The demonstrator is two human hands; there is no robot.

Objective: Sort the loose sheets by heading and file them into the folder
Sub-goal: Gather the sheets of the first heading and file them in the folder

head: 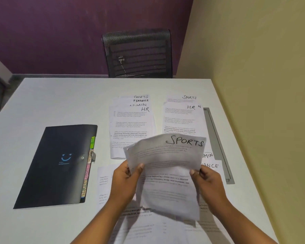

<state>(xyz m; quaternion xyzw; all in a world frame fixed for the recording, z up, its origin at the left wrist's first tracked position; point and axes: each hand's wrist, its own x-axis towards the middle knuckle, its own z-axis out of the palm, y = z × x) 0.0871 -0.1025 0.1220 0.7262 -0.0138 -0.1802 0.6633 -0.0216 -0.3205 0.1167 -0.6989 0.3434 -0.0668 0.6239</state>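
Observation:
A white sheet headed SPORTS [167, 166] is lifted off the table, its top edge curling forward. My left hand [126, 176] pinches its left edge and my right hand [205, 180] pinches its right edge. Behind it lie two fanned piles of sheets: the left pile [131, 127] shows HR on top with ADMIN, FINANCE and SPORTS headings above, the right pile [180, 118] shows HR over SPORTS. More sheets [104, 182] lie under my hands, with ADMIN and FINANCE headings partly visible at the right. A closed black folder [56, 166] with coloured tabs lies at the left.
The white table [60, 99] ends at a yellow wall on the right. A grey cable slot [218, 145] runs along the table's right side. A black mesh chair [137, 53] stands behind the far edge.

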